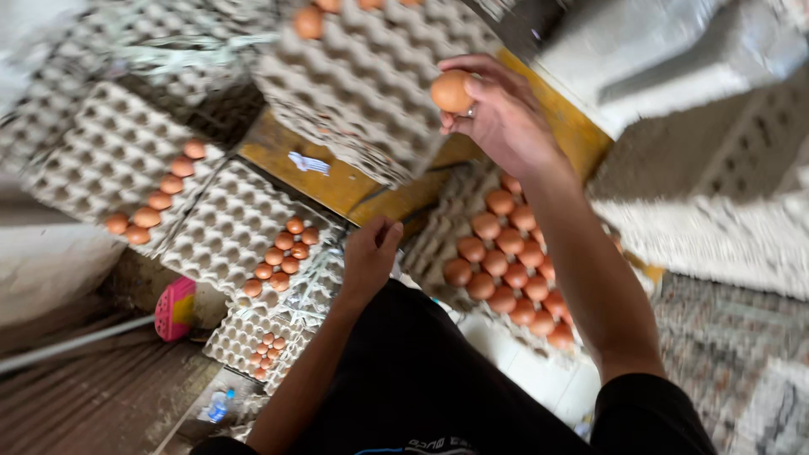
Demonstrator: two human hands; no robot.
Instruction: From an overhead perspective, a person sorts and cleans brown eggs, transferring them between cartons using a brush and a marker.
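Grey pulp egg trays lie all about a cramped work spot, some stacked, some spread over a yellow wooden bench [337,181] and others lower down toward the floor. The right hand [497,114] is raised over the bench, its fingers [480,88] curled round a single brown egg [452,91], which is smooth, evenly tan and held at the fingertips, clear of any tray. Just left of the egg sits a tilted tray [371,93], nearly bare, with a few eggs at its far edge. Below the right forearm a tray of brown eggs [510,265] is well filled in close rows. The left hand [369,257] hangs lower, fingers loosely bent and holding nothing, near the edge of a tray with a small cluster of eggs [253,236]. Farther left another tray [109,168] carries one row of eggs. A pink object [174,308] lies beneath them.
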